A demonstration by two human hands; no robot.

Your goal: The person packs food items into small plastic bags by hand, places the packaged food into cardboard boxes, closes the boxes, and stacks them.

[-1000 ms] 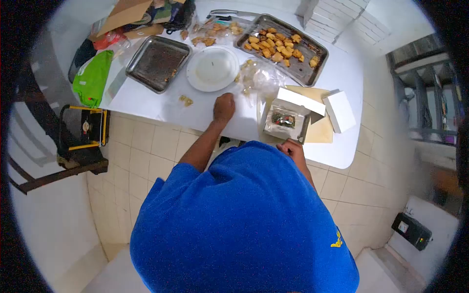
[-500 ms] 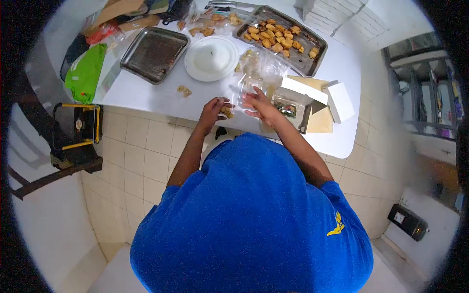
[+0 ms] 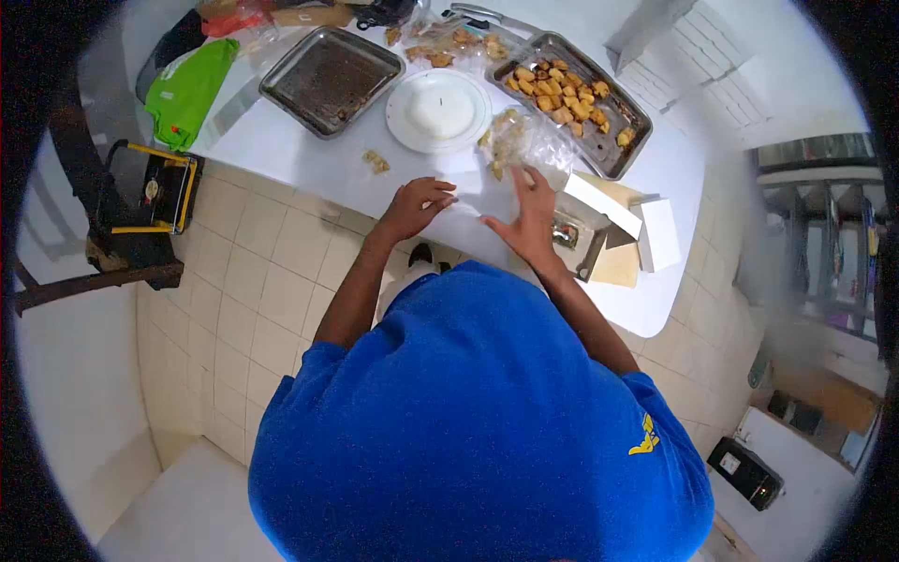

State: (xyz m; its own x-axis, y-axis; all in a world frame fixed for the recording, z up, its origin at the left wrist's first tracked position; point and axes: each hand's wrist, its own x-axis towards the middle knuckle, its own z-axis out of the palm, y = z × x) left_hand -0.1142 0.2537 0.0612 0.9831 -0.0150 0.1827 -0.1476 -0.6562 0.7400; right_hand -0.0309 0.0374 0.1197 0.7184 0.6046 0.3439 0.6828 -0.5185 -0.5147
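My left hand (image 3: pixel 419 208) is over the table's front edge, its fingers pinched at a thin strip of clear plastic (image 3: pixel 461 202), faint against the white top. My right hand (image 3: pixel 531 214) is open, with thumb and fingers apart. Its fingertips reach the edge of a heap of clear plastic bags (image 3: pixel 534 140) holding pale yellowish pieces; I cannot tell whether they touch it. A small packet of similar pieces (image 3: pixel 375 162) lies left of my left hand. Behind the hands stands a white plate (image 3: pixel 398 117) with a white rounded thing on it.
An oven tray (image 3: pixel 637 155) of browned food pieces is at the back right, a dark empty-looking tray (image 3: pixel 323 82) at the back left. An open white box (image 3: pixel 599 208) stands beside my right hand. A green bag (image 3: pixel 192 94) hangs at the left edge; a knife (image 3: pixel 492 17) lies behind.
The view has turned slightly. The food pieces seen in my left hand no longer show there. My right hand has spread and moved toward the heap of bags.
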